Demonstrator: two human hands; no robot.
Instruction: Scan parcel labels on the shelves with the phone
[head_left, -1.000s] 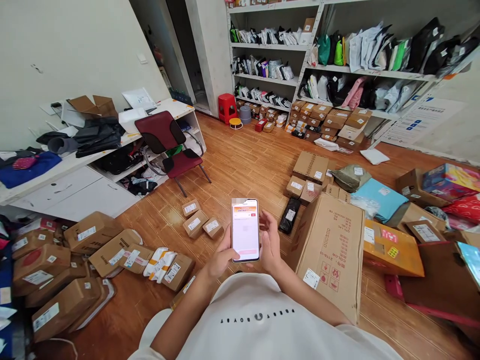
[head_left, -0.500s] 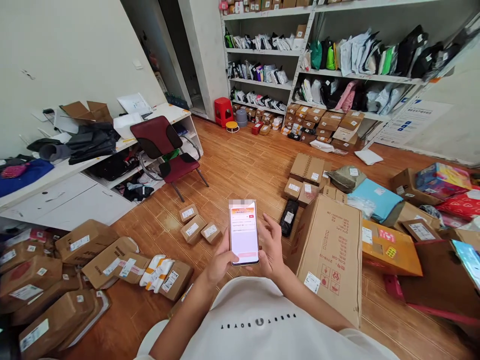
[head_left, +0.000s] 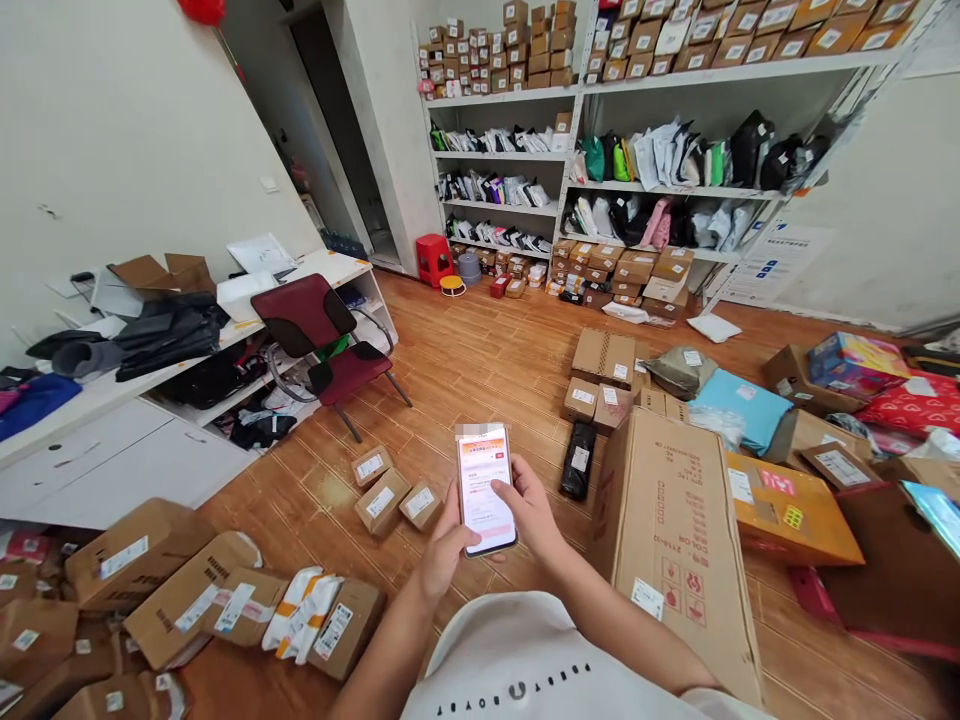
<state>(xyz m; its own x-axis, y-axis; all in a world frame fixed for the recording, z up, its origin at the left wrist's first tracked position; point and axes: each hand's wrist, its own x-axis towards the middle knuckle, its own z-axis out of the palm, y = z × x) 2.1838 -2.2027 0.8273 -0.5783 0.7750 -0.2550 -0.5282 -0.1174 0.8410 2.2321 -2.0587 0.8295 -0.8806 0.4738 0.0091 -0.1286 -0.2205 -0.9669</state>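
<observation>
A smartphone (head_left: 484, 510) with a lit, mostly white and orange screen is held upright in front of my chest. My left hand (head_left: 441, 555) is closed around its left side and lower corner, the thumb over the bottom of the screen. On the other side, my right hand (head_left: 531, 510) is wrapped at the phone's right edge, and its thumb lies across the middle of the screen. The fingers behind the phone are partly hidden. A white shirt front (head_left: 510, 660) with small dark lettering shows beneath my hands.
A large carton (head_left: 667, 530) stands close on my right, near a black parcel (head_left: 577, 460). Parcels lie on the floor to both sides, including small boxes (head_left: 382, 508). Beyond are a red chair (head_left: 322, 340), a white desk (head_left: 172, 440) and loaded shelves (head_left: 502, 155).
My right thumb has moved from the phone's lower edge up onto the screen, and the right fingers have drawn in. More lines of text show on the screen. The view has tilted upward.
</observation>
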